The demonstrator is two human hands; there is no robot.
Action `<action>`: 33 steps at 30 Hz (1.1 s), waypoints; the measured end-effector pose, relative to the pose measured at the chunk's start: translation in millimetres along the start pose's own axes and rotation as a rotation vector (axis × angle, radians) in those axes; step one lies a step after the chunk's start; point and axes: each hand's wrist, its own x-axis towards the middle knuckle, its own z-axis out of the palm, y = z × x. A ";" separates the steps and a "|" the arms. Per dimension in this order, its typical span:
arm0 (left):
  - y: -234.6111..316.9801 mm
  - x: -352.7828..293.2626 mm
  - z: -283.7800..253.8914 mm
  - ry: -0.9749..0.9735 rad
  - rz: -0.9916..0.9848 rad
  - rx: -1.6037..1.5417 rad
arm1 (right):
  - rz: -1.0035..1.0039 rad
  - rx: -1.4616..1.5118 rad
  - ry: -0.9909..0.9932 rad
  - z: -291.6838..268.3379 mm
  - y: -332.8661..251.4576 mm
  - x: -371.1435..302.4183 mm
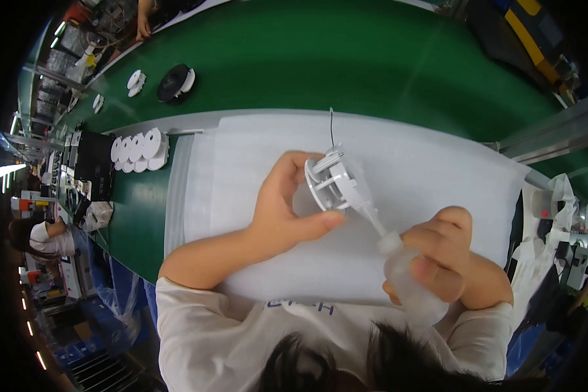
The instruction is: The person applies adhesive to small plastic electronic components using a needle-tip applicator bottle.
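Observation:
My left hand (pixel 277 212) grips a round white plastic housing (pixel 317 186) by its rim, with the thumb below and the fingers behind. The housing is tilted on edge, and its inner ribs and posts face right. A thin dark wire (pixel 332 127) rises from its top. In my right hand (pixel 444 251) is a translucent squeeze bottle (pixel 405 277), the fingers wrapped round its body. Its narrow nozzle (pixel 372 217) points up and left to the housing's right side; whether the tip touches is too blurred to tell. Both hands are above a white sheet (pixel 261 147).
Beyond the sheet runs a green conveyor belt (pixel 320 59) carrying a black round part (pixel 175 83) and small white parts (pixel 136 81). Several white discs (pixel 140 150) stand at left near a black box (pixel 93 163). Another person's hand (pixel 143 27) is at far left.

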 end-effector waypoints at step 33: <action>11.4 160.4 -17.6 0.170 -0.153 1.635 | 1.265 1.404 0.106 16.3 41.4 -31.1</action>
